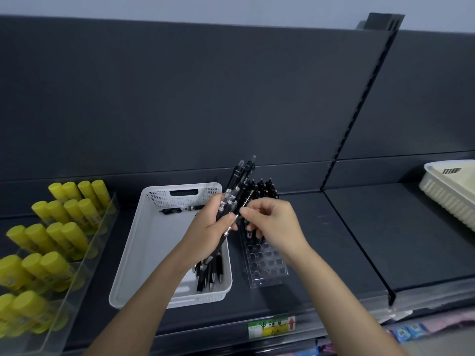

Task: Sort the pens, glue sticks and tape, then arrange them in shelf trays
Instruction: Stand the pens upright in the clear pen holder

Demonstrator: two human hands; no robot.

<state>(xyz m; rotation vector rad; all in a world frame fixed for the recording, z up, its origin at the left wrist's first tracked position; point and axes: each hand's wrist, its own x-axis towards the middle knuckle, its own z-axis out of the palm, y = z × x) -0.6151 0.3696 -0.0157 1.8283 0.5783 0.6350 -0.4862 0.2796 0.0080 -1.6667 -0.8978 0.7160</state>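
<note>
Left hand (209, 229) gripping pen bundle (237, 183) above white basket (154, 240), right hand (275, 224) pinching one pen (248, 200) beside it

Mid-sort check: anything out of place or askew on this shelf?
One loose black pen lies crosswise at the far end of the white basket, apart from the pen bundle the left hand holds. Nothing looks spilled or damaged.
</note>
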